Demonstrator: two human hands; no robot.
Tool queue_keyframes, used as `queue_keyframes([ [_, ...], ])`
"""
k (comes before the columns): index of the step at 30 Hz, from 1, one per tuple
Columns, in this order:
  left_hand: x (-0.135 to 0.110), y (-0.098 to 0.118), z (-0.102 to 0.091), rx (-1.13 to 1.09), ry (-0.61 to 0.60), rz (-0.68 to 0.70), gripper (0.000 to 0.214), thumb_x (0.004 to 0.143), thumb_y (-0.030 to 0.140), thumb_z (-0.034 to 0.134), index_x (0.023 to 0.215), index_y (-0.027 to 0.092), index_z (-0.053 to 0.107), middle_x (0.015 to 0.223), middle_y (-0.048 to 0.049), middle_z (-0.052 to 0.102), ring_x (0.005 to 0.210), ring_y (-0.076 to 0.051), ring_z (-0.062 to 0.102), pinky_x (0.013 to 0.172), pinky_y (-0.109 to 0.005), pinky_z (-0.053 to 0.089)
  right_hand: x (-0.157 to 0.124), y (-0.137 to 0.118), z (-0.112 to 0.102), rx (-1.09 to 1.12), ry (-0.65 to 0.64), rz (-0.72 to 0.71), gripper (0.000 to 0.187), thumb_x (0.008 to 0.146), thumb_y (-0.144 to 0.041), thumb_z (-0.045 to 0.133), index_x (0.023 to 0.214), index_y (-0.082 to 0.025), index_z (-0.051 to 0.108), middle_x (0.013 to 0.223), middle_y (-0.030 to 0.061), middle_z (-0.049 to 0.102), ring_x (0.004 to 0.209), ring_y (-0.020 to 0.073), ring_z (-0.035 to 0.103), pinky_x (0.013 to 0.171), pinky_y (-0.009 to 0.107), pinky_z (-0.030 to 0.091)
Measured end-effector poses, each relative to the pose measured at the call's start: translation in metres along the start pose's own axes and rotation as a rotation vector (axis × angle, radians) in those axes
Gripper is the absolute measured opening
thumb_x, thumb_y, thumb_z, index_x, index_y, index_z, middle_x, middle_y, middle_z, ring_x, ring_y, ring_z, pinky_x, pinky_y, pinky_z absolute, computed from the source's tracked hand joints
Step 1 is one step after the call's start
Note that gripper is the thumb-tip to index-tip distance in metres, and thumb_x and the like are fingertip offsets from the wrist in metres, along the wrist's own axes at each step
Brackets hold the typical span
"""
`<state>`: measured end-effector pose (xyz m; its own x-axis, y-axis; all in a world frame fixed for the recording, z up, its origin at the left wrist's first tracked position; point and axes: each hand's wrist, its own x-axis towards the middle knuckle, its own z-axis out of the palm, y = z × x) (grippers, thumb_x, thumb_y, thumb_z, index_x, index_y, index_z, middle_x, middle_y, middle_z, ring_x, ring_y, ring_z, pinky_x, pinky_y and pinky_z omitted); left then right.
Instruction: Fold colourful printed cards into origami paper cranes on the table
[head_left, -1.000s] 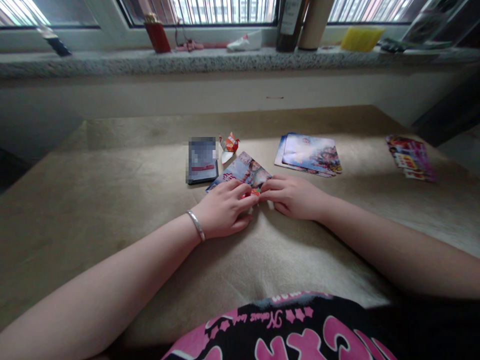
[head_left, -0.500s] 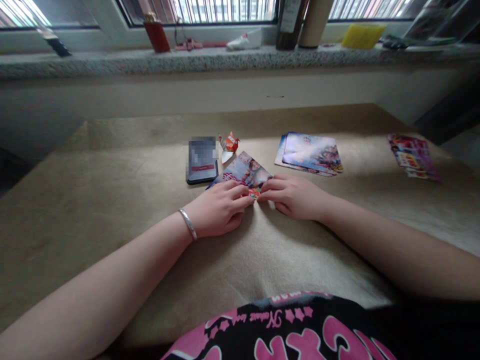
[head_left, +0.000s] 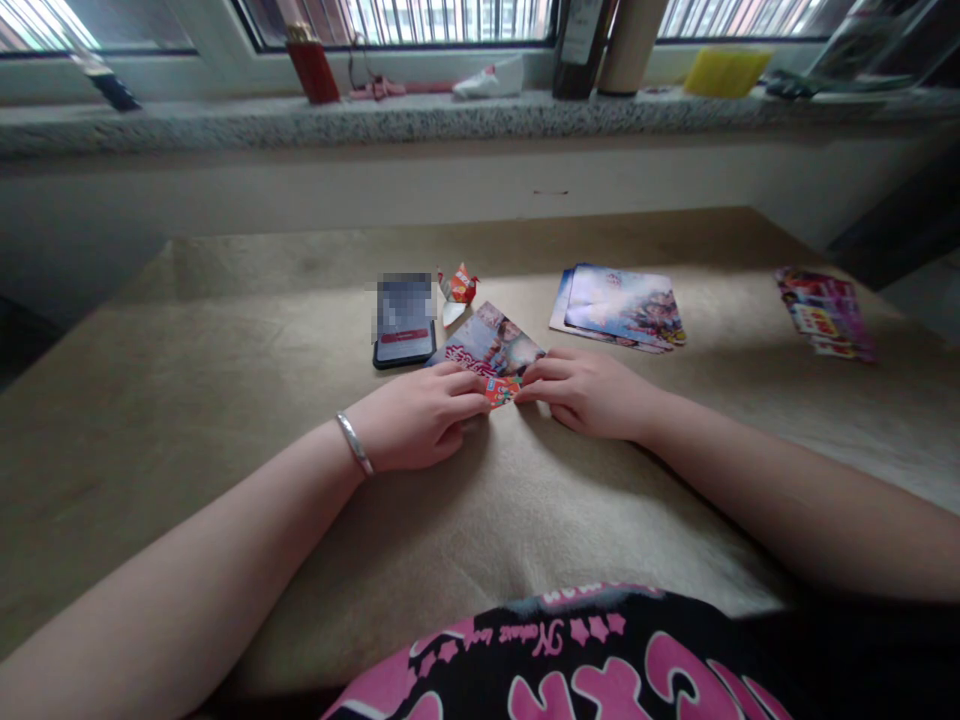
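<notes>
Both my hands rest on a tan felt table and pinch a small red folded paper piece between them. My left hand, with a silver bracelet on the wrist, grips its left side with curled fingers. My right hand grips its right side with thumb and fingertips. A colourful printed sheet lies just behind the paper, partly hidden by my fingers.
A black phone lies left of the sheet, with a small folded red-and-white paper figure beside it. A stack of printed sheets lies at the right; more sheets lie far right. The windowsill holds bottles and clutter.
My left hand has slid a little left and back toward me, exposing more of the red folded paper. My right hand has hardly moved.
</notes>
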<state>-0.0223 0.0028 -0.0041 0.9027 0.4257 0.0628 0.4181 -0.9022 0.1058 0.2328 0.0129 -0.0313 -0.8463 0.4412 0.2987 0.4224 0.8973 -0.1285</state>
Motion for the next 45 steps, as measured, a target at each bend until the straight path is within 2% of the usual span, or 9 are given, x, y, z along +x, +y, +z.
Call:
queue_keyframes([
  [8, -0.003, -0.005, -0.004, -0.052, 0.01, 0.031, 0.027, 0.078, 0.008, 0.045, 0.096, 0.017, 0.064, 0.109, -0.0071, 0.062, 0.101, -0.018, 0.054, 0.092, -0.035, 0.047, 0.0, -0.001, -0.001, 0.008, 0.008, -0.002, 0.036, 0.078, -0.008, 0.046, 0.105, -0.018, 0.067, 0.099, 0.0093, 0.066, 0.091, 0.0204, 0.055, 0.077, 0.036, 0.05],
  [19, -0.005, -0.007, -0.008, 0.033, 0.02, 0.032, 0.03, 0.088, 0.01, 0.04, 0.095, 0.022, 0.067, 0.105, -0.0011, 0.067, 0.098, -0.016, 0.058, 0.087, -0.031, 0.049, -0.002, 0.0, -0.002, 0.013, 0.001, 0.011, 0.036, 0.078, -0.008, 0.045, 0.105, -0.018, 0.067, 0.099, 0.0091, 0.066, 0.092, 0.0199, 0.056, 0.077, 0.035, 0.05],
  [27, -0.011, -0.011, -0.012, -0.011, -0.041, -0.016, 0.031, 0.084, 0.007, 0.044, 0.093, 0.024, 0.069, 0.107, 0.0015, 0.068, 0.099, -0.015, 0.059, 0.087, -0.029, 0.048, -0.002, 0.0, -0.002, 0.015, 0.017, 0.009, 0.035, 0.078, -0.008, 0.045, 0.103, -0.019, 0.068, 0.099, 0.0088, 0.066, 0.092, 0.0197, 0.056, 0.078, 0.034, 0.05],
  [35, -0.015, -0.016, -0.011, -0.052, -0.039, -0.013, 0.036, 0.084, 0.005, 0.043, 0.096, 0.026, 0.07, 0.11, 0.0028, 0.068, 0.101, -0.015, 0.059, 0.089, -0.029, 0.048, -0.002, -0.001, -0.001, 0.018, 0.012, 0.01, 0.036, 0.078, -0.008, 0.044, 0.104, -0.018, 0.068, 0.099, 0.0084, 0.066, 0.092, 0.0198, 0.056, 0.077, 0.035, 0.05],
  [41, -0.018, -0.027, -0.005, -0.122, -0.033, 0.014, 0.039, 0.08, 0.001, 0.043, 0.089, 0.026, 0.071, 0.109, 0.0035, 0.068, 0.101, -0.014, 0.058, 0.09, -0.026, 0.047, -0.004, 0.001, 0.001, 0.02, 0.012, 0.005, 0.036, 0.078, -0.007, 0.045, 0.104, -0.018, 0.067, 0.1, 0.0081, 0.066, 0.092, 0.0193, 0.056, 0.078, 0.034, 0.049],
  [45, -0.018, -0.027, -0.005, -0.167, -0.032, -0.01, 0.035, 0.076, 0.001, 0.043, 0.084, 0.023, 0.069, 0.108, 0.0009, 0.067, 0.099, -0.015, 0.058, 0.09, -0.027, 0.046, -0.005, 0.002, 0.003, 0.011, 0.003, 0.02, 0.037, 0.076, -0.007, 0.046, 0.104, -0.019, 0.067, 0.101, 0.0074, 0.065, 0.093, 0.0195, 0.055, 0.079, 0.034, 0.048],
])
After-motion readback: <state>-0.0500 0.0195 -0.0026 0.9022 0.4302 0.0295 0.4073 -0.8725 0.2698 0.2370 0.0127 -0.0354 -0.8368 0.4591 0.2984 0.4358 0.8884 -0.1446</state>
